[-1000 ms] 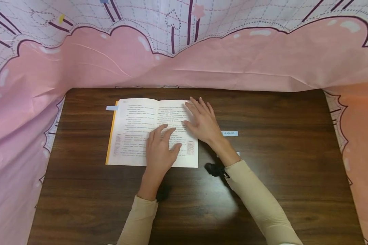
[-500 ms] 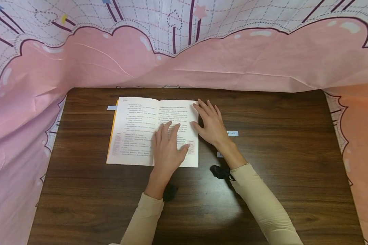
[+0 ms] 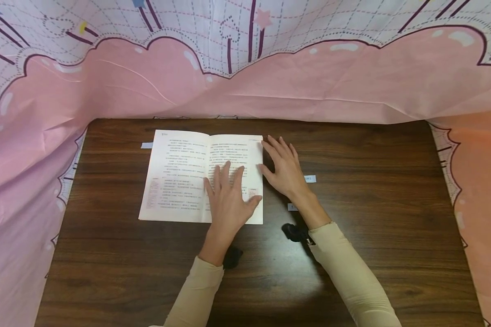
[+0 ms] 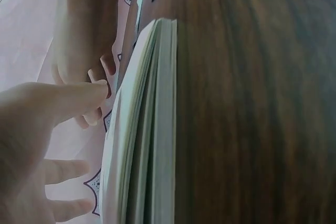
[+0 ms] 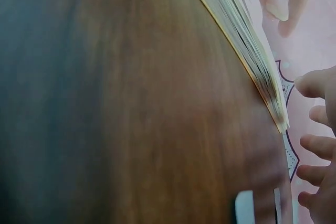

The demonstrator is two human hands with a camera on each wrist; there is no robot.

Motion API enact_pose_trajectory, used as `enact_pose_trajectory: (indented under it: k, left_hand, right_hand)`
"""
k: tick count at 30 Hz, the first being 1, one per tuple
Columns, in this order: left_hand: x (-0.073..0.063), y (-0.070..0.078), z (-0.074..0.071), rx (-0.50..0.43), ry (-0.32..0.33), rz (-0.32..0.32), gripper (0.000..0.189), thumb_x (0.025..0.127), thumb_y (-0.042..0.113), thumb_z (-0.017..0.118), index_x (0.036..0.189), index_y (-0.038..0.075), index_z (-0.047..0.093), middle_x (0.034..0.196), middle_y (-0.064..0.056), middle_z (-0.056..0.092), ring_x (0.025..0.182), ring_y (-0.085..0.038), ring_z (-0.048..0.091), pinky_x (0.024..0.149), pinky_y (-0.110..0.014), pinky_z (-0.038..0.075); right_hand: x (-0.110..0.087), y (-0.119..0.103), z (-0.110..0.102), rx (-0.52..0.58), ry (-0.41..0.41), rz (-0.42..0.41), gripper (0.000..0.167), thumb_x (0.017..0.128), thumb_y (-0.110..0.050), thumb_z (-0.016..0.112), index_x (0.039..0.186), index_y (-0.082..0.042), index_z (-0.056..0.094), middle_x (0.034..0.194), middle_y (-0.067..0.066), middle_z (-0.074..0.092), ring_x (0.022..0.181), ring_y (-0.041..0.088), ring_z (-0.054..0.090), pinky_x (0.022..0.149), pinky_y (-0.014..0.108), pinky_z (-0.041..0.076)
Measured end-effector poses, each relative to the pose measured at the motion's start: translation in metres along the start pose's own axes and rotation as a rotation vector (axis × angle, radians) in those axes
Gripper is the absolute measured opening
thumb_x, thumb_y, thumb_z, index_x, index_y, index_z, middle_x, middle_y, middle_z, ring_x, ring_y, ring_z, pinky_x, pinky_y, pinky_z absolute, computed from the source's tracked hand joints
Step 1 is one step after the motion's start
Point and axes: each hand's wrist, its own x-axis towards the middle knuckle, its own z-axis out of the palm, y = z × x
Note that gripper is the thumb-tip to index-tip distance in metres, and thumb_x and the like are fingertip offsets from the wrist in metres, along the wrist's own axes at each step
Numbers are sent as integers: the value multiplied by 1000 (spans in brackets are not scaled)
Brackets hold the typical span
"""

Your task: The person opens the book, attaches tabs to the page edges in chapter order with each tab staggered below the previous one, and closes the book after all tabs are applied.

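White-paged open book (image 3: pixel 202 177) lies flat on the dark wooden table (image 3: pixel 372 236) — left hand (image 3: pixel 229 200) pressed palm-down on its right page, fingers straight and spread, while right hand (image 3: pixel 284 170), fingers extended, touches the page's outer edge.

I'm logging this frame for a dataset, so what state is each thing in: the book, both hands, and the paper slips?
Book: open, lying flat on the table.
Left hand: fingers straight, pressing on the right page.
Right hand: fingers straight, at the book's right edge.
Slip by the book's left edge: partly tucked under it.
Slips near the right wrist: flat on the table.
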Motion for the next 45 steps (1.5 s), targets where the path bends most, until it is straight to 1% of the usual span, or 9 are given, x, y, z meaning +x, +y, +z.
enact_pose_trajectory:
  k: [7,11,17,25,32,38,45]
  left_hand:
    - [0,5,3,10,-9,2,89,71,51,85,143,13,50,156,-21,31,146,-47,18,109,-74,10]
    - [1,6,6,11,-6,9,89,70,50,86,143,12,51,155,-21,32,146,-47,18,108,-75,10]
    - [1,11,10,15,-15,7,83,71,44,86,141,12,53,155,-21,32,146,-47,18,109,-74,10]
    - [0,15,15,17,-8,11,83,70,46,87,139,11,55,154,-22,33,145,-48,18,109,-74,10]
    - [-1,16,19,29,-14,-3,82,70,46,86,138,11,56,154,-22,32,147,-47,15,111,-72,8]
    - [-1,17,20,22,5,3,82,69,46,87,136,10,58,153,-24,33,146,-49,16,110,-73,8]
    - [-1,18,21,13,26,19,73,71,37,86,133,9,60,151,-25,34,145,-51,15,108,-75,9]
  right_hand:
    - [-3,3,-1,-5,9,8,63,93,-29,69,149,-15,45,158,11,35,146,38,27,117,60,15]
    - [-5,5,-2,4,20,3,62,93,-28,69,148,-14,46,157,11,36,146,38,28,116,60,15]
    - [-9,8,-2,16,40,1,61,93,-28,70,147,-11,48,156,13,38,145,40,28,116,61,15]
    - [-15,11,-4,21,35,17,61,93,-24,69,148,-11,47,156,14,38,146,41,26,116,62,13]
    - [-20,14,-4,31,39,53,61,93,-26,69,148,-12,46,156,14,37,147,40,23,118,59,11]
    - [-20,14,-5,37,48,57,60,93,-25,70,147,-12,47,155,14,38,146,41,25,117,60,12]
    - [-20,14,-6,45,41,68,60,92,-24,70,147,-12,48,155,14,39,146,40,26,117,60,13]
